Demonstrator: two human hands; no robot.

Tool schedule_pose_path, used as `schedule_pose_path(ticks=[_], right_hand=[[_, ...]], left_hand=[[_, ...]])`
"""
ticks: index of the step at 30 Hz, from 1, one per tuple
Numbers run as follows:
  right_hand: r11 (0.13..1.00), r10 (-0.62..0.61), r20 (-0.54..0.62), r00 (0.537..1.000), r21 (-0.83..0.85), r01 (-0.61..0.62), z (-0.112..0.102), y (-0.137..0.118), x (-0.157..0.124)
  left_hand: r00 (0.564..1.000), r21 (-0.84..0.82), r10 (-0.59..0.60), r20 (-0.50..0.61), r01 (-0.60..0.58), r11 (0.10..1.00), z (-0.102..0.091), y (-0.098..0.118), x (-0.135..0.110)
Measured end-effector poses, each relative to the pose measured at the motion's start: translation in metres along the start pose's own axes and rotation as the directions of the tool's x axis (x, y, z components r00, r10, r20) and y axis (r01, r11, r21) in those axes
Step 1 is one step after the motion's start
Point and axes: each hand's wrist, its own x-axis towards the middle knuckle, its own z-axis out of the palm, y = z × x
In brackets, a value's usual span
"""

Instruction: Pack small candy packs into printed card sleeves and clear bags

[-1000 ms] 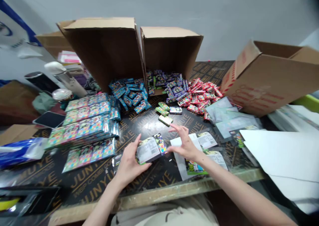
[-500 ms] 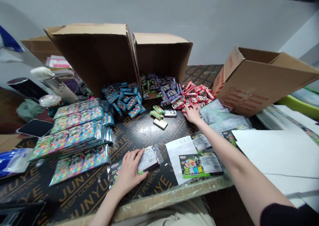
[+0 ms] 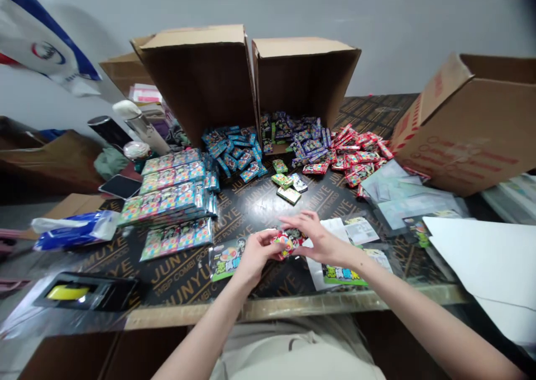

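Note:
Over the near middle of the table, a small red candy box (image 3: 288, 243) is held between my hands. My left hand (image 3: 260, 254) pinches its left end with thumb and fingers. At the right end, my right hand (image 3: 320, 239) has its thumb and fingers around the box, some fingers stretched past it. A clear bag with a printed card (image 3: 226, 260) lies partly behind my left hand. Under my right forearm lie another printed bag (image 3: 341, 274) and white paper (image 3: 316, 271). Beyond my hands sit several loose small boxes, including a green one (image 3: 288, 195).
Blue packs (image 3: 238, 154), purple packs (image 3: 310, 143) and red packs (image 3: 360, 157) lie heaped before two open cartons (image 3: 201, 78). Stacked wrapped sets (image 3: 171, 196) stand left. Clear bags (image 3: 397, 193), white sheets (image 3: 481, 257) and another carton (image 3: 469, 134) are right.
My right hand has come back from the red pile to meet my left hand, and a red candy box is now between them. My left hand has lifted off the bag. The view has shifted left.

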Motion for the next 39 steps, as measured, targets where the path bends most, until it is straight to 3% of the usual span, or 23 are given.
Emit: schedule_pose_path(ticks=[3, 5, 7, 13, 16, 18, 20, 22, 26, 29, 32, 34, 35, 37, 39], right_hand=[[0.999, 0.028, -0.13, 0.991, -0.035, -0.033, 0.005, -0.007, -0.009], [0.994, 0.092, -0.245, 0.965, -0.033, -0.103, 0.012, -0.005, -0.017], [0.991, 0.121, -0.283, 0.952, -0.014, -0.131, 0.023, -0.005, -0.023], [0.995, 0.092, -0.362, 0.928, 0.004, -0.097, 0.04, -0.021, -0.032], [0.993, 0.082, -0.369, 0.926, -0.053, -0.109, 0.035, -0.026, -0.034], [0.989, 0.068, -0.317, 0.946, -0.103, -0.105, 0.033, -0.031, -0.034], [0.988, 0.041, -0.253, 0.967, -0.135, -0.077, 0.032, -0.037, -0.031], [0.992, 0.007, -0.207, 0.978, -0.12, -0.032, 0.033, -0.043, -0.029], [0.998, -0.068, -0.198, 0.978, -0.005, 0.068, 0.037, -0.044, -0.029], [0.997, -0.039, -0.218, 0.975, 0.056, 0.053, 0.038, -0.04, -0.034], [0.999, 0.02, -0.263, 0.964, 0.05, -0.007, 0.036, -0.035, -0.04], [0.995, 0.09, -0.338, 0.937, -0.001, -0.096, 0.031, -0.026, -0.042], [0.987, 0.131, -0.378, 0.916, -0.033, -0.155, 0.029, -0.02, -0.043], [0.963, 0.189, -0.425, 0.885, -0.095, -0.251, 0.028, -0.006, -0.044], [0.948, 0.202, -0.397, 0.895, -0.151, -0.28, 0.031, 0.008, -0.044]], left_hand=[[0.989, -0.338, -0.145, -0.019, 0.13, 0.932, 0.007, -0.004, -0.005], [0.983, -0.435, -0.168, -0.071, 0.121, 0.892, 0.009, -0.008, -0.009], [0.982, -0.46, -0.172, -0.076, 0.118, 0.88, 0.013, -0.011, -0.015], [0.99, -0.389, -0.141, -0.028, 0.119, 0.914, 0.015, -0.011, -0.025], [0.987, -0.174, 0.025, -0.161, -0.053, 0.983, 0.01, -0.009, -0.028], [0.975, -0.038, 0.132, -0.178, -0.141, 0.989, 0.012, -0.008, -0.029], [0.982, 0.009, 0.164, -0.093, -0.164, 0.986, 0.018, -0.008, -0.032], [0.99, -0.05, 0.137, -0.033, -0.139, 0.989, 0.026, -0.008, -0.034], [0.993, -0.357, -0.043, 0.113, 0.081, 0.931, 0.028, -0.004, -0.04], [0.958, -0.384, -0.139, 0.249, 0.23, 0.894, 0.021, 0.001, -0.041], [0.961, -0.229, -0.12, 0.25, 0.18, 0.957, 0.007, 0.0, -0.034], [0.995, 0.047, 0.015, 0.099, -0.02, 0.999, -0.009, -0.006, -0.025], [0.992, 0.249, 0.126, 0.025, -0.128, 0.96, -0.017, -0.011, -0.019], [0.951, 0.644, 0.305, 0.047, -0.262, 0.719, -0.034, -0.021, -0.01], [0.931, 0.823, 0.315, 0.183, -0.32, 0.469, -0.047, -0.032, -0.003]])
